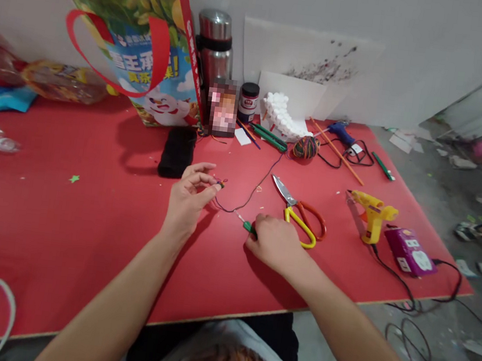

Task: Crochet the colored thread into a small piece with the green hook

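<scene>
Between the thumb and fingers of my left hand (190, 198) is a small piece of multicoloured yarn work (222, 184), mostly hidden by the fingertips. From it a dark strand of yarn (254, 191) curves across the red table to a multicoloured yarn ball (306, 147). My right hand (275, 240) is closed around the green handle of a thin crochet hook (249, 226). The hook's metal tip points up and left, close to the strand; whether they touch I cannot tell. Scissors (297, 208) with one yellow and one orange handle lie just beyond my right hand.
On the red table (85, 231), a yellow glue gun (373, 214) and purple box (410, 251) sit at right with cords. A black case (177, 152) lies beyond my left hand. Behind stand a large bag (138, 51), a steel flask (217, 48) and a dark jar (248, 102).
</scene>
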`<state>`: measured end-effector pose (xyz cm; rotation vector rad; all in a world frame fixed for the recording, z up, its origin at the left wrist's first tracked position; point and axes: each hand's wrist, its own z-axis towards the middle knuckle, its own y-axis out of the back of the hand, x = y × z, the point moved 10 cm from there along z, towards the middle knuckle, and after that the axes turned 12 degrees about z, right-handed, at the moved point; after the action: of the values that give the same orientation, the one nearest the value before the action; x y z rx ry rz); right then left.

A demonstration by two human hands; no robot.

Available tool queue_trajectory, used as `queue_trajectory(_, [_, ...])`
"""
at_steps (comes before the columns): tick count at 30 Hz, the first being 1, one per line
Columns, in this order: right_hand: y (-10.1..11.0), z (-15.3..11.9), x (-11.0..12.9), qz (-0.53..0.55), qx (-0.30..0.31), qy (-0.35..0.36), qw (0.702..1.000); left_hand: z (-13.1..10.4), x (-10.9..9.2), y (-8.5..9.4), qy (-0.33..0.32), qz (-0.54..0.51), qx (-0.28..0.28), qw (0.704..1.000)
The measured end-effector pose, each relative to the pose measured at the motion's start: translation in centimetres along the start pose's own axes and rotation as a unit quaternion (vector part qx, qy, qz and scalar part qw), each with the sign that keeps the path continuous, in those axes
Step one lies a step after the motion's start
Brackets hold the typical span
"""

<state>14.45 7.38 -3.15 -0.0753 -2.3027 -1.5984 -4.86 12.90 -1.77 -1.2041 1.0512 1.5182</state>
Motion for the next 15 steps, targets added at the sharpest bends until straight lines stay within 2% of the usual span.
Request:
queue_trajectory(3, [0.1,-0.2,-0.4,0.009,0.008,0.001,1.0,0.1,-0.3,0.0,0.02,-0.06,0.007,0.998])
queue_trajectory(7, [0.3,-0.6,-0.4,0.031,0.032,0.049,0.998,-0.1,-0.2,-0.5,0.089,-0.158,0.029,0.983])
queue_trajectory(9, [0.3,-0.7,-0.7,0.071,0.055,0.068,0.994,0.0,0.1,-0.4,0.116,-0.181,0.024,0.976])
queue_trajectory(10, [0.0,-0.7,-1.0,0.133,0.086,0.069,0.985,0.0,0.4,-0.3,0.129,-0.185,0.019,0.974])
queue_trajectory(11, [-0.5,-0.8,-1.2,0.223,0.131,0.062,0.964,0.0,0.7,-0.2,0.141,-0.189,0.014,0.972])
queue_trajectory(12, [-1.1,-0.9,-1.3,0.337,0.18,0.046,0.923,0.1,1.2,-0.3,0.156,-0.193,0.013,0.969])
queue_trajectory(13, [-1.4,-1.0,-1.2,0.461,0.213,0.03,0.861,0.1,1.5,-0.4,0.162,-0.195,0.015,0.967])
queue_trajectory(15, [-0.4,-0.3,-1.2,0.656,0.199,0.016,0.728,0.0,2.0,-0.8,0.172,-0.196,0.024,0.965])
